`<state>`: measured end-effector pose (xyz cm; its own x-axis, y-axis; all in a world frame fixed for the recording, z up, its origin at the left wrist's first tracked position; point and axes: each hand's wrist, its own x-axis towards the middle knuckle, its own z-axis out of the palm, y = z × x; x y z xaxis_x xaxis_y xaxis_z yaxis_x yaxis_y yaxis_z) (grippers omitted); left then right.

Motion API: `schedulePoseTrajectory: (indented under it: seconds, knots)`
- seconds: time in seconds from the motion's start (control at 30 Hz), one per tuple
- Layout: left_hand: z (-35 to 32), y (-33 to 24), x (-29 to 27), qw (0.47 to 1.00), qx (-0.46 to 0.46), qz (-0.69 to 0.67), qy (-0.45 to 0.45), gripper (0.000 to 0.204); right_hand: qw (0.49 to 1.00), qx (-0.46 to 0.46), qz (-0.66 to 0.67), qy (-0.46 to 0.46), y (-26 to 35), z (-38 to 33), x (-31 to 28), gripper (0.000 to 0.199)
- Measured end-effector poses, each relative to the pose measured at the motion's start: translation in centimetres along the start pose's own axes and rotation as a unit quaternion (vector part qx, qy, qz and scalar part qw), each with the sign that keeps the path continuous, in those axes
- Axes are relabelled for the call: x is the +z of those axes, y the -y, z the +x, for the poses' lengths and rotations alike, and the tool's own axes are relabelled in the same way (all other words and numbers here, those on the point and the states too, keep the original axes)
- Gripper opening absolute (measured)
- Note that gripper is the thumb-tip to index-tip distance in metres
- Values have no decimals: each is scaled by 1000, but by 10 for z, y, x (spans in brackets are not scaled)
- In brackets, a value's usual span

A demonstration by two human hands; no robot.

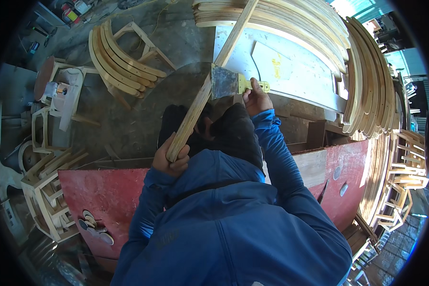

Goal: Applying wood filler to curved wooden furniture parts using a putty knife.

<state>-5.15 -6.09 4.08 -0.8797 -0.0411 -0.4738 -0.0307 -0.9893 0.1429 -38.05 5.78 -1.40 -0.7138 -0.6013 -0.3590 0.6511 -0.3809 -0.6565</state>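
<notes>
Left hand [170,159] curled tight around lower end of curved wooden slat [206,88], slanting up across red workbench [109,193]. Right hand [255,98] clenched on yellow handle of putty knife [226,82], blade flat against slat's right edge, above bench.

Single head-worn fisheye, straight down, close over the hands.

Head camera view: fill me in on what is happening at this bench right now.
A person in a blue hooded top holds a long wooden slat near its lower end with the left hand. The right hand grips the yellow handle of a putty knife, its blade laid against the slat. Stacks of curved wooden pieces and unfinished wooden chair frames stand around the red workbench.
</notes>
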Motion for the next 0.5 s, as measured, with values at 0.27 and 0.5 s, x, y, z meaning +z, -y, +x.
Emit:
schedulePoseTrajectory:
  seconds: [0.27, 0.5]
  knots:
    - [-2, -5, 0, 1000, 14, -5, -2, 50, 992, -30, -120, -17, 9, -30, -57, 23]
    - [5, 5, 2, 989, 47, 108, -89, 50, 986, -118, -115, -4, 59, -48, -16, 23]
